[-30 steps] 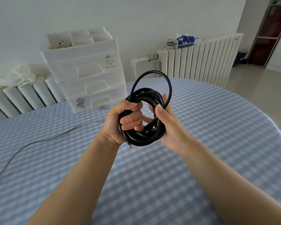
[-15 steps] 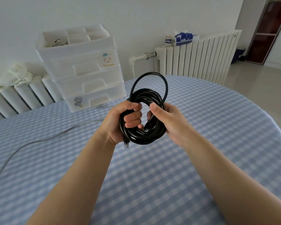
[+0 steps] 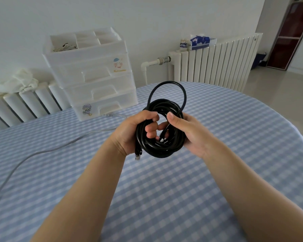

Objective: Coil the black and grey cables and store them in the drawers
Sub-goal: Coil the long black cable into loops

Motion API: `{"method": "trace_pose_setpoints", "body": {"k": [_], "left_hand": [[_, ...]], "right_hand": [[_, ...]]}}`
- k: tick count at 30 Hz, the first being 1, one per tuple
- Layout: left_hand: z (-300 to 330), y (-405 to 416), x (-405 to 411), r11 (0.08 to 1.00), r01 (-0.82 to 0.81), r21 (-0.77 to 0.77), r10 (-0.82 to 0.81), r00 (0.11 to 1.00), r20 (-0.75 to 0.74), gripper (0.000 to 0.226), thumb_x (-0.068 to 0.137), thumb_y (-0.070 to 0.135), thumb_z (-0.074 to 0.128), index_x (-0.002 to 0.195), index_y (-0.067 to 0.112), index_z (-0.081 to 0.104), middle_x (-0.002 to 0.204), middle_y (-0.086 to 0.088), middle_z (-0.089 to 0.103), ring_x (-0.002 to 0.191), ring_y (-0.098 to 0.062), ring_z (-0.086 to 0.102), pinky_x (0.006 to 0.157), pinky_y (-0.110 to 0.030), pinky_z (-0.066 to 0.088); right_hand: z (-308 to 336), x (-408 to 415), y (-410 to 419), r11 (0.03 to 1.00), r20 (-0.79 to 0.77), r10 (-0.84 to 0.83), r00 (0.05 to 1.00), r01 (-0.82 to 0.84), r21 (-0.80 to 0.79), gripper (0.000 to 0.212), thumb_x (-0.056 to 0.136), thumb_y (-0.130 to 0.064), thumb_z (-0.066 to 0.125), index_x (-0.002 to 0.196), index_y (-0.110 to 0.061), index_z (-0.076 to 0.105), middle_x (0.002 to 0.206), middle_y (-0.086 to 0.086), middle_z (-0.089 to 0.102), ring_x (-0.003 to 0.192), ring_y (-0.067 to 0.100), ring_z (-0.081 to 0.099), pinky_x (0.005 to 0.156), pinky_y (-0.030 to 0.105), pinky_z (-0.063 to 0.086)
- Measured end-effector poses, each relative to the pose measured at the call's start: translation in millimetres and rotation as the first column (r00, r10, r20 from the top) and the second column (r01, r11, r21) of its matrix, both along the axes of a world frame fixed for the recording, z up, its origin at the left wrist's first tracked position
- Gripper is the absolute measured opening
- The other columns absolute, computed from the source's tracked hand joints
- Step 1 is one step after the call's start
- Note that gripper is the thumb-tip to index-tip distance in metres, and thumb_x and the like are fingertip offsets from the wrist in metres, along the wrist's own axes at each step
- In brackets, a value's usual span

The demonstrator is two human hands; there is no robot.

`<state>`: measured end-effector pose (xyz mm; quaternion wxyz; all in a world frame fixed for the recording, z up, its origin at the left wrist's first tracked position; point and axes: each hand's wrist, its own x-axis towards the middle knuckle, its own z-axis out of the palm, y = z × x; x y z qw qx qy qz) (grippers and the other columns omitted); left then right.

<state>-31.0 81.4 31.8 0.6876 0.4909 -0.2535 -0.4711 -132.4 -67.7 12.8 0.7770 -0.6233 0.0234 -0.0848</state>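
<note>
A black cable (image 3: 162,149) is wound into a thick coil and held above the table between both hands. My left hand (image 3: 129,131) grips the coil's left side, fingers curled through its middle. My right hand (image 3: 191,133) holds the right side, thumb on top. One loose loop stands up above the coil, and a clear plug dangles below my left hand. The grey cable (image 3: 42,151) lies uncoiled on the tablecloth at the left, running toward the white drawer unit (image 3: 94,79), whose three drawers are closed.
The round table (image 3: 217,172) wears a blue and white checked cloth. White radiators (image 3: 215,62) stand behind it, with a tissue box (image 3: 199,41) on the right one and a white cloth (image 3: 17,82) on the left one. An open tray tops the drawer unit.
My right thumb has shifted from inside the coil onto its top right edge. The coil stays between both hands, and the upright loop has barely moved.
</note>
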Motion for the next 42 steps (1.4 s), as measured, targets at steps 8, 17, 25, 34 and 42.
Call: {"method": "trace_pose_setpoints", "body": {"k": [8,17,25,34,42], "left_hand": [[6.8,-3.3,-1.1,0.978,-0.188,0.089,0.164,0.96,0.226,0.02,0.078,0.029,0.066,0.082,0.01,0.058,0.06,0.001,0.056,0.051,-0.013,0.056,0.053,-0.025,0.051],[5.8,-10.3,-8.1,0.989,-0.148,0.004,0.147,0.988,0.05,0.015,0.085,0.025,0.058,0.08,0.011,0.054,0.047,0.006,0.036,0.037,-0.007,0.036,0.048,-0.022,0.043],[6.6,8.1,16.5,0.992,0.04,-0.116,-0.053,0.993,-0.107,0.027,0.074,0.028,0.072,0.083,0.009,0.055,0.045,0.01,0.039,0.032,-0.002,0.036,0.043,-0.019,0.041],[21.9,33.0,38.8,0.927,-0.315,-0.201,0.297,0.948,-0.115,0.018,0.073,0.019,0.065,0.07,0.014,0.048,0.04,0.011,0.032,0.03,-0.004,0.031,0.041,-0.016,0.036],[26.9,47.3,51.9,0.803,-0.555,-0.219,0.54,0.832,-0.126,0.028,0.094,0.02,0.049,0.068,0.018,0.04,0.044,0.01,0.033,0.033,-0.003,0.031,0.044,-0.012,0.031]], "right_hand": [[-6.3,6.0,-2.7,0.997,0.001,-0.006,1.0,0.006,0.074,0.039,0.086,-0.018,0.066,0.119,0.001,0.06,0.104,0.013,0.068,0.096,0.025,0.064,0.094,0.038,0.049],[-4.4,3.3,5.6,0.932,0.044,-0.273,0.961,0.275,-0.237,0.028,0.088,-0.023,0.066,0.113,-0.019,0.055,0.088,0.0,0.073,0.081,0.016,0.07,0.078,0.031,0.056],[-10.5,3.9,-19.7,0.761,0.106,-0.118,0.987,0.159,-0.629,0.069,0.082,-0.077,0.02,0.11,-0.03,0.06,0.111,-0.014,0.06,0.099,-0.006,0.057,0.091,0.026,0.042],[-21.7,7.7,-69.7,0.091,0.143,-0.66,0.737,0.267,-0.959,0.039,0.1,-0.051,0.03,0.089,-0.023,0.054,0.079,-0.006,0.054,0.072,0.018,0.05,0.062,0.032,0.032],[-22.0,18.2,-47.8,0.367,0.099,-0.62,0.779,0.398,-0.841,0.04,0.099,-0.05,0.033,0.082,-0.025,0.06,0.072,-0.005,0.06,0.069,0.018,0.057,0.063,0.033,0.044]]}}
